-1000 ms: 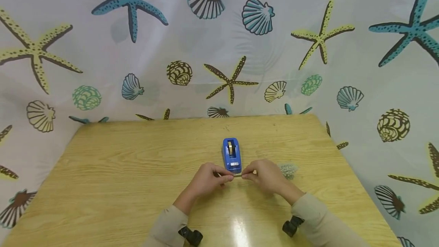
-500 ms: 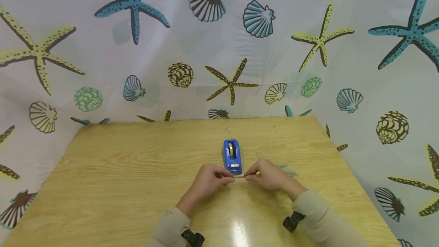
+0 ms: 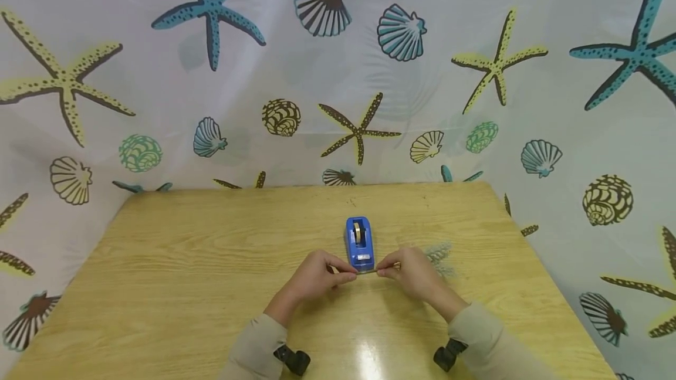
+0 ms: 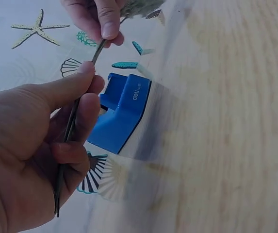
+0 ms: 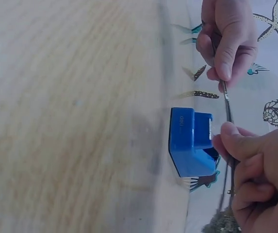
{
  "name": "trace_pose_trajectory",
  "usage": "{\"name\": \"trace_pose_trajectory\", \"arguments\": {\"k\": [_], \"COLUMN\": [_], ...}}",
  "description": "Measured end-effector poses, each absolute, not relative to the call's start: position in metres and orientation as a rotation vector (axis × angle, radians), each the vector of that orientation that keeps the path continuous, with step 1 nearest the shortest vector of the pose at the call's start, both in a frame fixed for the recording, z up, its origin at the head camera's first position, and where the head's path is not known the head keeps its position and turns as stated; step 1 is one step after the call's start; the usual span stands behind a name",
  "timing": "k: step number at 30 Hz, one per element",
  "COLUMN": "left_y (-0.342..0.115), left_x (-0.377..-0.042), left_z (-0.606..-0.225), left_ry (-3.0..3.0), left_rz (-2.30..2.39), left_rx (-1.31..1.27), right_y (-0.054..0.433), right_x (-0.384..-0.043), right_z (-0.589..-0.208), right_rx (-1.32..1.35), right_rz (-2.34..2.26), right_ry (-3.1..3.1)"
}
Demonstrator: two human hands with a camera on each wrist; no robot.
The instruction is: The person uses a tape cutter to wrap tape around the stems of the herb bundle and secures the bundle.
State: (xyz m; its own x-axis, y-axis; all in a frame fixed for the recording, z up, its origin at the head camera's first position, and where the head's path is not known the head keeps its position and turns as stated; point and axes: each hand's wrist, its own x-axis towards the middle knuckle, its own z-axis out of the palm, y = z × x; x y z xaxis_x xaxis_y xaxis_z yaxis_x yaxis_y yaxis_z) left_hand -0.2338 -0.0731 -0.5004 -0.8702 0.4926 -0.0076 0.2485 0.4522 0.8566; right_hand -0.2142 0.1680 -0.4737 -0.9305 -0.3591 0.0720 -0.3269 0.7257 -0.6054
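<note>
Between both hands runs a thin dark stem bundle (image 3: 367,272) of plant sprigs, held level just in front of a blue tape dispenser (image 3: 360,244). My left hand (image 3: 315,275) pinches it with thumb and fingers, and in the left wrist view the stem ends (image 4: 58,196) lie across the palm. With thumb and forefinger, my right hand (image 3: 414,273) pinches the stems closer to their heads. Grey-green feathery heads (image 3: 439,255) stick out beyond that hand. In the right wrist view, the stems (image 5: 229,110) show between the two hands, and the lower heads (image 5: 223,222) are partly hidden.
The dispenser carries a tape roll (image 3: 358,232), with its cutter facing me. Everything stands at a wooden table (image 3: 200,263), backed by a pale cloth (image 3: 237,87) printed with starfish and shells. Small cameras are strapped to both wrists.
The right hand has shifted slightly right along the stems, widening the stretch between the hands. The feathery heads have turned and now angle upward more. The dispenser has stayed on its spot.
</note>
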Motion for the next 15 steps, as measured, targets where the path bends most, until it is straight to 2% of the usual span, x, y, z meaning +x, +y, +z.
{"name": "trace_pose_trajectory", "arguments": {"k": [10, 15], "left_y": [-0.0687, -0.0683], "left_x": [-0.2298, -0.2299], "left_z": [-0.5054, -0.5088], "left_ry": [2.544, 2.533], "left_rz": [1.470, 1.392], "left_rx": [0.519, 0.556], "right_y": [0.1691, 0.1715], "right_x": [-0.2067, -0.2059], "right_z": [-0.4713, -0.4738], "right_rx": [-0.377, -0.270], "right_rz": [-1.132, -1.181], "right_ry": [2.701, 2.681]}}
